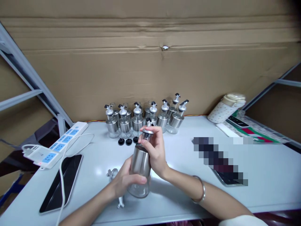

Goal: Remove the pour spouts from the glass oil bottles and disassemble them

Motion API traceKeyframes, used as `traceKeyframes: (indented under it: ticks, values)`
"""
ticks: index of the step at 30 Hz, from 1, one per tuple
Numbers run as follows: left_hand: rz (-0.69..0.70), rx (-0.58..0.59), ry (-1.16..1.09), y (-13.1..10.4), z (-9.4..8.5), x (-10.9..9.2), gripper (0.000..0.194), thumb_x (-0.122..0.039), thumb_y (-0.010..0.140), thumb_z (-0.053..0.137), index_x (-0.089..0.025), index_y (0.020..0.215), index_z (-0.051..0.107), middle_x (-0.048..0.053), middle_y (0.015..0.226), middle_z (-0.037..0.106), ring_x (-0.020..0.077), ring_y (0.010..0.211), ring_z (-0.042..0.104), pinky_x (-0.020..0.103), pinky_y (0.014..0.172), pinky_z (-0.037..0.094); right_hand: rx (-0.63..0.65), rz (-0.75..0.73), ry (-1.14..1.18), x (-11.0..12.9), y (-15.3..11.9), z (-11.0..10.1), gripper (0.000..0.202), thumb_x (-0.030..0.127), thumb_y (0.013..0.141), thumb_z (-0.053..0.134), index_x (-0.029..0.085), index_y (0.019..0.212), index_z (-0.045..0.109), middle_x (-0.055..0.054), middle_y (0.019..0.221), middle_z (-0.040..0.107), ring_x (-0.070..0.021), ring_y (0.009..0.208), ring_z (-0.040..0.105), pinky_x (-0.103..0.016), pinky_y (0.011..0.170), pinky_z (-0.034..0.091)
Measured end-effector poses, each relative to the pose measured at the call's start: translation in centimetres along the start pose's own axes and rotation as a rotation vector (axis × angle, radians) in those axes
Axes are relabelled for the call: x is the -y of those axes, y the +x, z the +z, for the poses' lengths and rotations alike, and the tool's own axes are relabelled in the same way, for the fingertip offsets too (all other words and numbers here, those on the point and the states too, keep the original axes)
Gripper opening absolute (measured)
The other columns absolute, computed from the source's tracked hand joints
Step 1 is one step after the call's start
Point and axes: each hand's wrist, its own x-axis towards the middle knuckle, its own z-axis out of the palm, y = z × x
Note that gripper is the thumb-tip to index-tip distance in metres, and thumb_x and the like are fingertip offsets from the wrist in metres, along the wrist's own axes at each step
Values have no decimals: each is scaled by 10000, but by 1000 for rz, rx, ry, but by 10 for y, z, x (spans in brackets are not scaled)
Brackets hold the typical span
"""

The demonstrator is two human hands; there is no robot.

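Note:
A glass bottle with a steel sleeve (141, 161) is tilted slightly over the front of the table. My left hand (129, 178) is wrapped round its lower body. Up at the neck, the fingers of my right hand (155, 149) are closed round the silver and black pourer top (148, 130). Beside and partly behind my left hand lie loose silver pourer parts (113, 173), with another white-grey piece (120, 202) below. Several black caps (128, 142) rest on the table just behind the held bottle.
Several similar bottles (125, 124) stand in rows by the cardboard wall (141, 75). A power strip (63, 142) with a white cable and a black tablet (62, 183) are at left. At right are a dotted flask (223, 110) and a partly blurred-out dark device (227, 177).

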Motion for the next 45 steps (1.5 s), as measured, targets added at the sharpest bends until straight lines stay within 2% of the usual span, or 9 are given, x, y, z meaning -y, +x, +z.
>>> traceKeyframes:
  ticks: [3, 8, 11, 14, 17, 20, 24, 30, 45]
  values:
    - [72, -13, 64, 0, 0, -2, 526, -338, 549, 761, -143, 985, 540, 27, 798, 634, 188, 715, 583, 279, 655, 454, 76, -49, -67, 4, -4, 1, 296, 267, 808, 550, 290, 1076, 426, -51, 1141, 504, -162, 821, 590, -355, 747, 514]
    - [315, -197, 360, 0, -1, -3, 506, -341, 653, 746, -156, 1078, 543, 77, 1097, 624, 278, 1028, 563, 352, 900, 434, 356, -110, -423, 26, -4, -3, 765, 279, 748, 680, 351, 1377, 250, -84, 1239, 522, -232, 966, 595, -440, 842, 511]
    - [339, -208, 482, 0, -3, 2, 513, -374, 760, 672, -161, 1186, 482, 116, 1226, 557, 301, 1162, 499, 394, 991, 385, 517, -163, -540, 44, 3, -10, 649, 285, 771, 663, 340, 1332, 340, -65, 1152, 584, -222, 938, 614, -415, 810, 526]
    - [451, -256, 634, -1, -5, 7, 553, -340, 839, 589, -178, 1309, 347, 143, 1372, 414, 296, 1314, 357, 433, 1085, 283, 418, -234, -575, 57, 18, -22, 539, 263, 740, 684, 300, 1205, 415, -38, 1023, 596, -196, 868, 626, -344, 721, 540]
    - [676, -306, 823, 0, -8, 8, 486, -258, 882, 515, -216, 1315, 298, 134, 1381, 366, 271, 1360, 285, 465, 1113, 223, 117, -418, -630, 59, 44, -42, 576, 210, 689, 673, 290, 1172, 371, -16, 941, 565, -179, 800, 614, -330, 696, 524]
    - [847, -283, 950, 3, -10, 7, 434, -202, 905, 436, -237, 1312, 290, 119, 1308, 431, 256, 1325, 330, 480, 1082, 267, -148, -585, -759, 46, 74, -70, 607, 184, 638, 606, 277, 1172, 332, 15, 850, 533, -166, 704, 589, -338, 649, 502]
    - [989, -342, 1096, 4, -12, 4, 411, -200, 895, 430, -221, 1291, 321, 120, 1245, 494, 268, 1286, 372, 476, 1034, 312, -269, -617, -899, 14, 102, -103, 597, 208, 618, 573, 260, 1157, 324, 12, 873, 529, -155, 661, 573, -340, 633, 498]
    - [960, -510, 1164, 6, -18, -1, 318, -216, 910, 395, -228, 1227, 369, 106, 1218, 525, 260, 1266, 405, 468, 1022, 321, -241, -574, -1053, -15, 108, -112, 571, 218, 641, 572, 250, 1161, 338, -65, 1076, 539, -191, 774, 584, -380, 708, 509]
    - [845, -531, 1226, 9, -21, -3, 227, -253, 929, 300, -226, 1126, 410, 103, 1232, 526, 249, 1279, 382, 467, 1004, 330, -3, -516, -1100, -63, 119, -130, 485, 230, 833, 514, 194, 1254, 274, -130, 1136, 360, -258, 1107, 437, -458, 945, 425]
